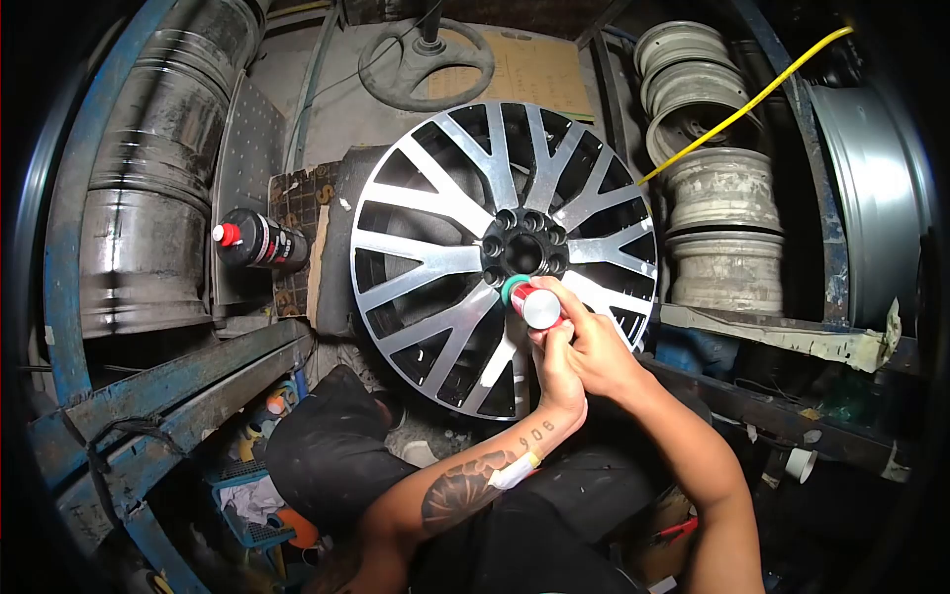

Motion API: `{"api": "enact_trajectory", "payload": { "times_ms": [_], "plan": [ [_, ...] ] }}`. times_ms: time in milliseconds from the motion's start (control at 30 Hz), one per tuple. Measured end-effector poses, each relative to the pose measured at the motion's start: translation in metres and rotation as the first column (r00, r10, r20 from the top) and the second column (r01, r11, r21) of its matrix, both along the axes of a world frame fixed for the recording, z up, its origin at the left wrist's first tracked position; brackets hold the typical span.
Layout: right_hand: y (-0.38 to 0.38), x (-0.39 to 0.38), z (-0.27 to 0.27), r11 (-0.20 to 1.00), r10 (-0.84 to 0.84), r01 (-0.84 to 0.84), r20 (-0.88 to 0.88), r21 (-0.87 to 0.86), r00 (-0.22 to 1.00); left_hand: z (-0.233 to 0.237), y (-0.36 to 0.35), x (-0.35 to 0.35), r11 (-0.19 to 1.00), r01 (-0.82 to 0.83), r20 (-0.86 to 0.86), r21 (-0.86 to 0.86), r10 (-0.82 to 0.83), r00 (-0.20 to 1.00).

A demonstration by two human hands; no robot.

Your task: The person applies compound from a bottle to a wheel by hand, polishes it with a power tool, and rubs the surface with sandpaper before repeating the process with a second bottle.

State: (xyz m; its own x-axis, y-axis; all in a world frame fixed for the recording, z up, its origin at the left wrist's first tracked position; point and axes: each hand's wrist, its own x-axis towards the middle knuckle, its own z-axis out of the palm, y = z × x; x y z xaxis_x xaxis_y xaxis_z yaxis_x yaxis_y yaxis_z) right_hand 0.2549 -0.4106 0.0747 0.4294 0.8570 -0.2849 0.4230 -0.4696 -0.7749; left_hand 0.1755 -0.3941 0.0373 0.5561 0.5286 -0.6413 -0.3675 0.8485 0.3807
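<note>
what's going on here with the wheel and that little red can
A person is working at an alloy wheel that stands upright in front of them. Both hands grip a small red can, the left hand from below and the right hand at its side. The can's green end is right up against the wheel, just below the hub. A black bottle with a red cap lies on the shelf to the left, and stacked steel rims stand to the right.
</note>
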Motion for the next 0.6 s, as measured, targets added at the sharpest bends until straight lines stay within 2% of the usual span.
{"api": "enact_trajectory", "payload": {
  "times_ms": [100, 233, 367, 600],
  "plan": [
    [-0.005, -0.002, -0.006, 1.0, -0.021, 0.021, 0.074, -0.003, 0.997, -0.002, -0.001, 0.003, 1.0, -0.013, 0.007, 0.018, 0.013, 1.0],
    [-0.007, -0.002, -0.012, 0.998, -0.015, 0.013, 0.037, 0.057, 0.999, 0.0, 0.0, 0.001, 0.997, -0.011, 0.022, 0.073, 0.01, 1.0],
    [-0.001, -0.004, -0.007, 0.999, -0.039, 0.038, -0.01, -0.003, 0.999, 0.009, 0.009, 0.003, 0.993, -0.091, -0.04, 0.072, 0.094, 0.995],
    [0.003, -0.005, -0.004, 0.999, -0.026, 0.028, 0.027, -0.043, 0.999, 0.006, 0.008, 0.002, 0.997, -0.079, -0.059, 0.008, 0.079, 0.995]
  ]
}}
